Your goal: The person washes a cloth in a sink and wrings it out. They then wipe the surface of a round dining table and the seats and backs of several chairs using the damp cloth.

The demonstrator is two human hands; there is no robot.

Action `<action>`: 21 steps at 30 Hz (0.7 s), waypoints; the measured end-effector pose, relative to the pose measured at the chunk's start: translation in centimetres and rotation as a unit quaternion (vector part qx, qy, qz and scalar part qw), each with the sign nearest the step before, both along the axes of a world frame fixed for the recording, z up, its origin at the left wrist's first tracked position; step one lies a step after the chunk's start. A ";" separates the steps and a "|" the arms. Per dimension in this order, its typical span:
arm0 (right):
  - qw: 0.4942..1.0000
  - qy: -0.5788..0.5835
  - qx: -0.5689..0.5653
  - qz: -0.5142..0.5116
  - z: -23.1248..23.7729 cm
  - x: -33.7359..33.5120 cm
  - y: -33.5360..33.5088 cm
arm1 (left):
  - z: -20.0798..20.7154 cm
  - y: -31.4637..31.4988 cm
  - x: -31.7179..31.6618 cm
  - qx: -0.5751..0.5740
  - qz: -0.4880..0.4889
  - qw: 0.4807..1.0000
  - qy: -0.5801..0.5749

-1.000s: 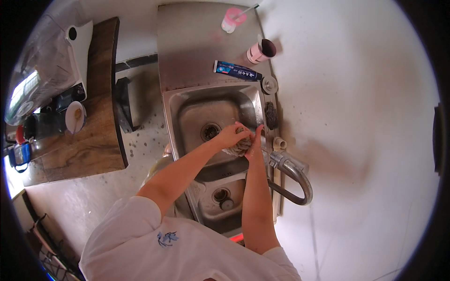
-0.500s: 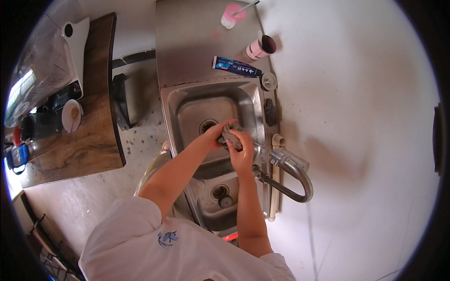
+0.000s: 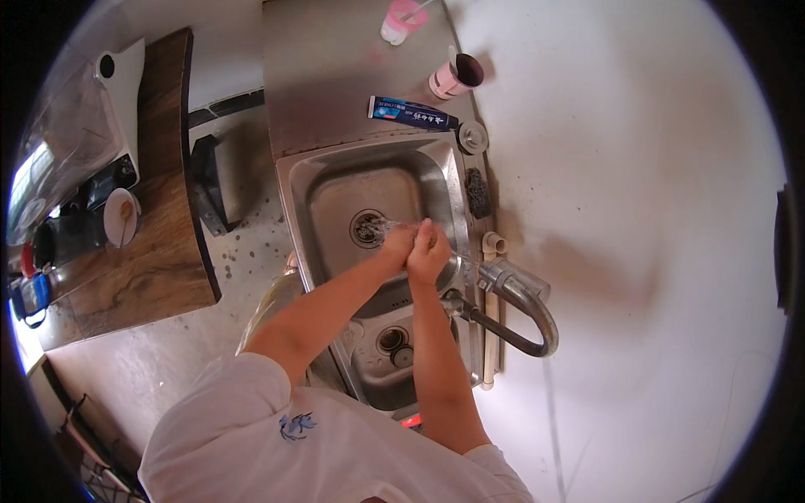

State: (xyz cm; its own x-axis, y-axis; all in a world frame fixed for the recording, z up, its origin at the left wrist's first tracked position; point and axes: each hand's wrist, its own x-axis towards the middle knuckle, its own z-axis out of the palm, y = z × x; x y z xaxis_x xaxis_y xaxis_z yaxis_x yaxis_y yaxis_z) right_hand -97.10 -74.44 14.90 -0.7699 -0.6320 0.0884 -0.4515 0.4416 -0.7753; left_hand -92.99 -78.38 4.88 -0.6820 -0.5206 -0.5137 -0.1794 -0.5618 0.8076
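Note:
Over the larger basin of a steel sink [image 3: 331, 189], my left hand [image 3: 398, 243] and my right hand [image 3: 429, 254] are both closed tightly, pressed side by side. They grip a grey-brown cloth, which my fingers hide almost wholly now. Water [image 3: 379, 228] splashes from the hands toward the drain [image 3: 367, 228]. Close to my right hand, a curved metal faucet [image 3: 537, 314] reaches in from the wall side, with its spout end pointing at the hands.
A dark blue tube [image 3: 411, 113], a pink cup [image 3: 453, 80] and a pink-and-white cup [image 3: 401, 25] holding a stick stand on the counter. A dark scrubber [image 3: 478, 193] lies on the sink's edge. To the left is a wooden table [image 3: 159, 260] with a bowl [image 3: 122, 216].
My hands have closed around the cloth, which showed plainly between them before. Water now sprays out toward the drain. The view has shifted slightly.

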 end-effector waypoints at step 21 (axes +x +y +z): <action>0.976 -0.215 -0.029 0.022 5.3 -4.2 2.4 | 2.3 -4.0 4.5 -0.114 -0.048 0.991 -0.054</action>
